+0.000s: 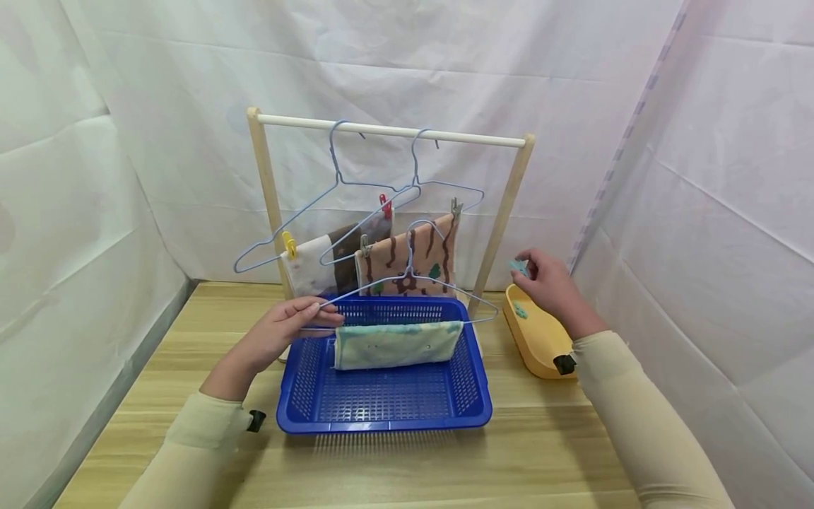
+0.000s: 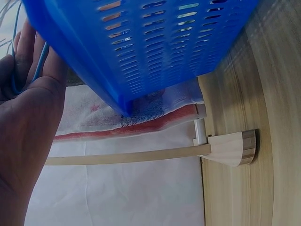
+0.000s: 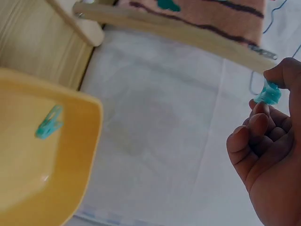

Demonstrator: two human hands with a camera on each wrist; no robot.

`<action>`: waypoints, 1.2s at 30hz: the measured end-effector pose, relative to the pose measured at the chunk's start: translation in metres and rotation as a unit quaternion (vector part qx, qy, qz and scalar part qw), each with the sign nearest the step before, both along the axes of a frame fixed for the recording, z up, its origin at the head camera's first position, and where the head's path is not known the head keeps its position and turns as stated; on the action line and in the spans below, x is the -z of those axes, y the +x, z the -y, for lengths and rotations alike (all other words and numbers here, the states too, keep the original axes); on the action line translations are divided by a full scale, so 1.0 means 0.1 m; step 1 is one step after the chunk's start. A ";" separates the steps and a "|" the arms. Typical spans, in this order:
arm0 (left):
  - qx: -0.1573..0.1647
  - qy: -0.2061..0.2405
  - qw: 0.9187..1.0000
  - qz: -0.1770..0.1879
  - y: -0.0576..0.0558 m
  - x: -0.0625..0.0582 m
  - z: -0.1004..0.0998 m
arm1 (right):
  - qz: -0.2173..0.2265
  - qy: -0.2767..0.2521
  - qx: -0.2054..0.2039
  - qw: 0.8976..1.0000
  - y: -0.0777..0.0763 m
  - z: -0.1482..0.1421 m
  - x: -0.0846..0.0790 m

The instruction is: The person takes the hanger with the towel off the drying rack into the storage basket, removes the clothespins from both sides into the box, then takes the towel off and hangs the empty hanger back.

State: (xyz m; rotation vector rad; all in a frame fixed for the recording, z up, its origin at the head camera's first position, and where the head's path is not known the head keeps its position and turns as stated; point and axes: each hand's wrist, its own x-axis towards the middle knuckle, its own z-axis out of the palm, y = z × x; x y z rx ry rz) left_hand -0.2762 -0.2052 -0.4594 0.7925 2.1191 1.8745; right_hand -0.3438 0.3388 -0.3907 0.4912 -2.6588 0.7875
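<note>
My left hand (image 1: 286,329) holds the left end of a light blue wire hanger (image 1: 410,263), fingers curled about the wire. A pale green and yellow towel (image 1: 397,348) is folded over the hanger's lower bar. Both are over a blue perforated basket (image 1: 381,427), whose side fills much of the left wrist view. Above the far end of a yellow tray (image 1: 548,339), my right hand (image 1: 550,286) pinches a teal clothespin (image 3: 268,93) between thumb and fingers. Another teal clothespin (image 3: 49,123) lies inside the tray.
Behind the basket stands a wooden rack with a white rail (image 1: 470,137). Two hangers hang there, with a brown-and-white towel (image 1: 314,265) held by yellow and red clips and a peach patterned towel (image 1: 413,258) by grey clips. White cloth walls (image 1: 718,177) enclose the table.
</note>
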 end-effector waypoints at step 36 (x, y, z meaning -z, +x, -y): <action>-0.004 -0.006 1.000 -0.002 -0.02 0.01 0.01 | 0.174 0.117 0.123 0.970 -0.64 -0.69 0.64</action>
